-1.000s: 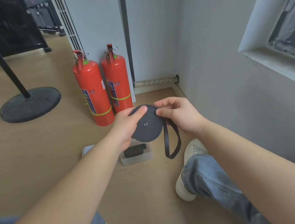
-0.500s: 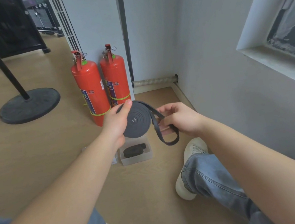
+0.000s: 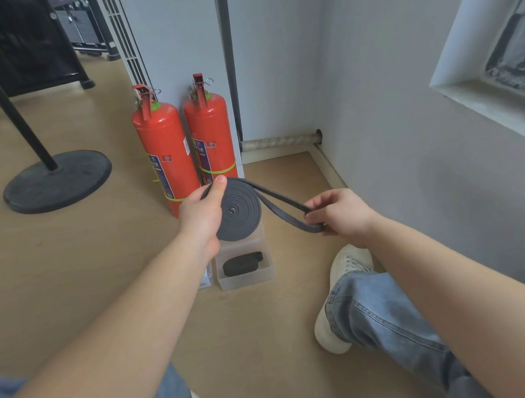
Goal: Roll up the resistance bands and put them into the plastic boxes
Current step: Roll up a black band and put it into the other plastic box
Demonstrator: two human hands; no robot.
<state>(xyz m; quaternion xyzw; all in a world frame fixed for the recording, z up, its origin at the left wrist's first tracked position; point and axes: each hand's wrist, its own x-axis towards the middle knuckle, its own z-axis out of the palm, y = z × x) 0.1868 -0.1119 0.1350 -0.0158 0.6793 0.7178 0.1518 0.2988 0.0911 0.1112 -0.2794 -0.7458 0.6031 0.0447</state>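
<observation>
Left hand (image 3: 203, 217) grips coiled resistance band (image 3: 237, 211) (thumb on rim); right hand (image 3: 339, 210) pinches its loose loop.

Bare left hand (image 3: 203, 215), bare right hand (image 3: 343, 213), bare forearms (image 3: 457, 274), loose light-blue denim jeans (image 3: 385, 320) with stitched seams and wide hems, off-white sneakers (image 3: 348, 264) with thick pale soles, white laces showing on the right one, toe rounded.

Bare floor (image 3: 260, 338) fronts the plastic box (image 3: 246, 280); fire extinguishers (image 3: 167, 159) crowd just behind, perhaps touching.
</observation>
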